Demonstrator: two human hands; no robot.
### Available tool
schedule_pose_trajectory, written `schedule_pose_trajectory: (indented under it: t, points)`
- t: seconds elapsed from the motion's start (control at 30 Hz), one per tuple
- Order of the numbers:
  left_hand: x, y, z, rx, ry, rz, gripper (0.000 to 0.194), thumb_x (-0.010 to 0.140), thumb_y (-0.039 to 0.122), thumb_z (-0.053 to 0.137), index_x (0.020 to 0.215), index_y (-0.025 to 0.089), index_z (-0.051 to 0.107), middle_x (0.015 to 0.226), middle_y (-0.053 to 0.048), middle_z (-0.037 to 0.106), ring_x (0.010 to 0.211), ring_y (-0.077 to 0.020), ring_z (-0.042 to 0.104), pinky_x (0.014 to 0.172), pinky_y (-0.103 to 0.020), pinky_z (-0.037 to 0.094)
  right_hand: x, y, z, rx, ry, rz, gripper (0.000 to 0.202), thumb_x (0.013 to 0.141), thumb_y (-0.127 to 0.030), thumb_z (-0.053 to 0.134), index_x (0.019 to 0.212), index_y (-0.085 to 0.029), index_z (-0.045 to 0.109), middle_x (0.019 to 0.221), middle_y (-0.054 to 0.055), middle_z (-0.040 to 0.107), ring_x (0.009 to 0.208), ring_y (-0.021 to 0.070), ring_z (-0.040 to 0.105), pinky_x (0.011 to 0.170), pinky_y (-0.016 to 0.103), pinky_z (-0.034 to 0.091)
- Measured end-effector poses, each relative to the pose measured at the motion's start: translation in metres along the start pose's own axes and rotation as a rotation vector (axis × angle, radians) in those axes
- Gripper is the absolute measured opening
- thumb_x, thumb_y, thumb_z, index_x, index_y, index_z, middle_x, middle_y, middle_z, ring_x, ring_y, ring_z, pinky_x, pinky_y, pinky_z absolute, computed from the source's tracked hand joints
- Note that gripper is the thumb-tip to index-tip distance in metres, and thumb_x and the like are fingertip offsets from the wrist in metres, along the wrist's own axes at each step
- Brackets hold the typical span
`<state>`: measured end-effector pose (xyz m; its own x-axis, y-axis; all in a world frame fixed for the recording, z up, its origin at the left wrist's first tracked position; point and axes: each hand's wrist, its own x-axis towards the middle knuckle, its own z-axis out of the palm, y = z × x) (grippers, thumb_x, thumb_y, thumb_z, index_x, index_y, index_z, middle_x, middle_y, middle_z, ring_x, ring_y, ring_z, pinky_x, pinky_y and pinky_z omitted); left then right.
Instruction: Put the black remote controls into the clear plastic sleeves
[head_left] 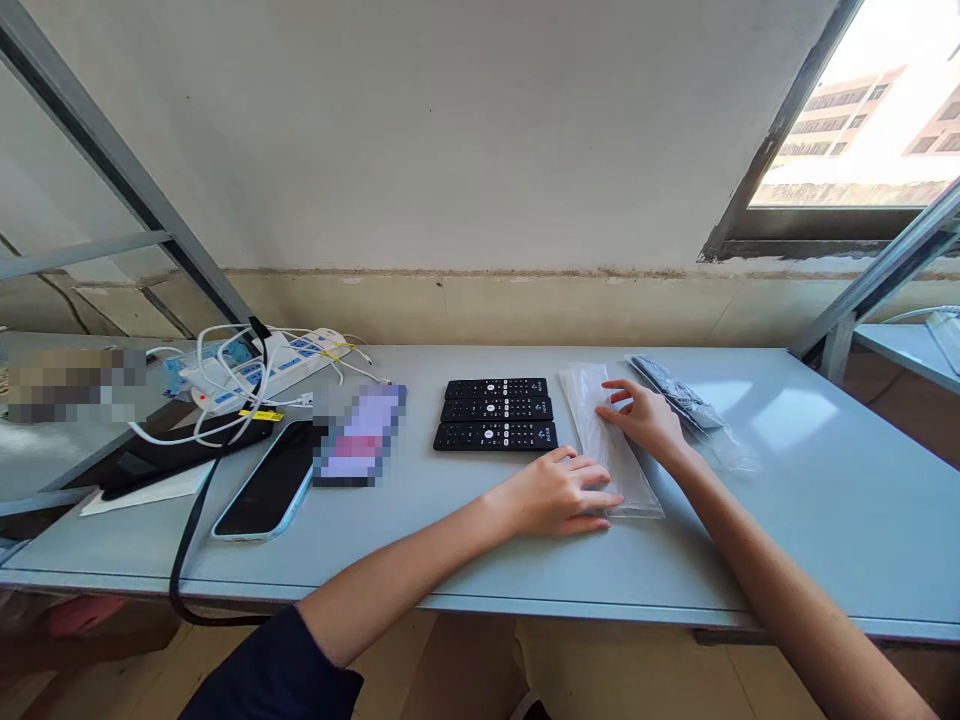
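Observation:
Clear plastic bags [626,470] lie flat on the desk, right of the remotes. My left hand [566,492] rests palm down with fingers spread, its fingertips on the bags' lower left edge. Over the bags' upper right part is my right hand [641,412], thumb and fingers apart, fingertips touching the plastic. Three black remotes [495,408] lie side by side just left of the bags, their button faces up. Farther right, behind my right hand, sits a dark item wrapped in clear plastic [679,395]; what is inside is hard to make out.
At the left of the desk [810,540] are a phone [268,480], a blurred purple item [364,435], a black pouch [180,455] and a white power strip [281,365] with tangled cables. Metal frame posts rise at both sides; a wall stands behind.

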<state>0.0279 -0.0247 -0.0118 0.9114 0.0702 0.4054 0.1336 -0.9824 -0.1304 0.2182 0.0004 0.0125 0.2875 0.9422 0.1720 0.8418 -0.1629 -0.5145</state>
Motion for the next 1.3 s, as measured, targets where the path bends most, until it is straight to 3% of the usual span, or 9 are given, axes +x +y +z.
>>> schedule_pose_trajectory:
  t: [0.37, 0.77, 1.03, 1.3]
  points:
    - [0.0008, -0.0032, 0.0032, 0.050, 0.045, -0.016, 0.024, 0.094, 0.028, 0.043, 0.088, 0.019, 0.065, 0.085, -0.001, 0.065, 0.076, -0.0117, 0.060, 0.079, -0.026, 0.040, -0.0015, -0.0030, -0.0003, -0.032, 0.021, 0.000, 0.029, 0.067, -0.029, 0.063, 0.095, -0.028, 0.066, 0.084, -0.002, 0.070, 0.065, 0.0156, 0.061, 0.054, 0.026, 0.039]
    - [0.0029, -0.0055, 0.0080, 0.060, 0.017, -0.062, 0.021, 0.092, 0.019, 0.044, 0.095, 0.019, 0.065, 0.094, -0.005, 0.066, 0.082, -0.0131, 0.061, 0.079, -0.026, 0.045, -0.0006, -0.0026, -0.0058, -0.060, 0.058, 0.003, 0.029, 0.067, -0.025, 0.060, 0.095, -0.027, 0.067, 0.086, 0.000, 0.071, 0.068, 0.0178, 0.062, 0.053, 0.026, 0.035]
    - [0.0027, -0.0053, 0.0058, 0.098, 0.075, -0.015, 0.025, 0.095, 0.019, 0.038, 0.097, 0.018, 0.063, 0.094, -0.004, 0.066, 0.087, -0.0124, 0.061, 0.080, -0.027, 0.044, -0.0022, -0.0041, -0.0058, 0.001, 0.100, 0.000, 0.024, 0.074, -0.024, 0.053, 0.092, -0.027, 0.069, 0.086, 0.000, 0.071, 0.067, 0.0167, 0.063, 0.053, 0.026, 0.038]
    - [0.0022, -0.0050, 0.0064, 0.127, 0.121, -0.008, 0.022, 0.095, 0.023, 0.042, 0.092, 0.021, 0.064, 0.090, -0.002, 0.066, 0.092, -0.0141, 0.060, 0.078, -0.027, 0.043, -0.0004, -0.0027, -0.0025, 0.062, 0.124, -0.027, 0.021, 0.074, -0.026, 0.055, 0.088, -0.028, 0.069, 0.083, 0.001, 0.071, 0.067, 0.0172, 0.063, 0.053, 0.026, 0.039]
